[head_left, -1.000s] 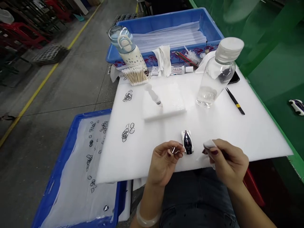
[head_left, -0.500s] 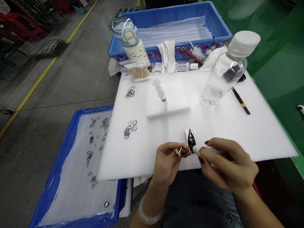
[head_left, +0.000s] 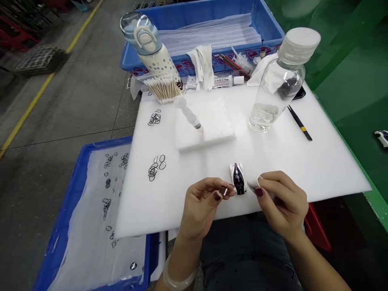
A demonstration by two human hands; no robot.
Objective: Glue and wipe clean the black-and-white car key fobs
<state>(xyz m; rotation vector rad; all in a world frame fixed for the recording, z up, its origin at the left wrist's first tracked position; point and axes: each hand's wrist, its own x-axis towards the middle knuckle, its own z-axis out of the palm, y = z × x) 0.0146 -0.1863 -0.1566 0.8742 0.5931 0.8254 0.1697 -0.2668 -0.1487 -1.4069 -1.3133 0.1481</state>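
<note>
Piece of glossy, coppery-brown material [head_left: 223, 190] pinched in the left hand [head_left: 197, 206], white cloth-like wad [head_left: 252, 184] in the right hand [head_left: 285, 202]

The piece is small and smooth, with a bright streak of reflected light; the fingers partly hide its outline. It is held up over the near part of a flat white foam sheet [head_left: 306, 169], just left of a white model car with a glossy dark top [head_left: 238, 179]. The left thumb and fingertips are clamped on it. The right thumb and forefinger are pressed together on the wad, apart from the piece.

A white tube with a pale cap [head_left: 222, 81] bears print too small to read. A cream drinking bottle with grey dots and a blue lid [head_left: 160, 62] shows a dark, cat-like figure low down.
</note>
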